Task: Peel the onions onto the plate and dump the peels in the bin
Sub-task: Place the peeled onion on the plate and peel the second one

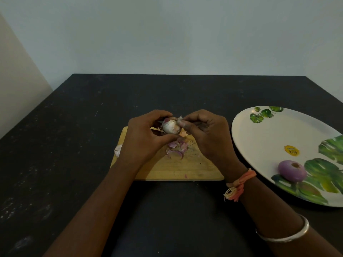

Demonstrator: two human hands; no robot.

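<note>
**Onion, round, pale, purple-streaked (171,126), in our grip**

We hold it with our left hand (143,140) curled round it, while our right hand (207,136) pinches a flap of skin at its top. Loose purple peels (175,150) lie just beneath both hands on the pale wooden chopping board (185,168). Right of our right hand, a peeled purple onion (292,170) sits on the white leaf-printed oval plate (259,138) on the dark counter (74,127).

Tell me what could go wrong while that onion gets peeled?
1. The onion could slip from the left hand while the right hand pinches its skin, and roll off the board.
2. Loose peels could scatter onto the table.
3. A bump to the plate might roll the peeled onion off.
</note>
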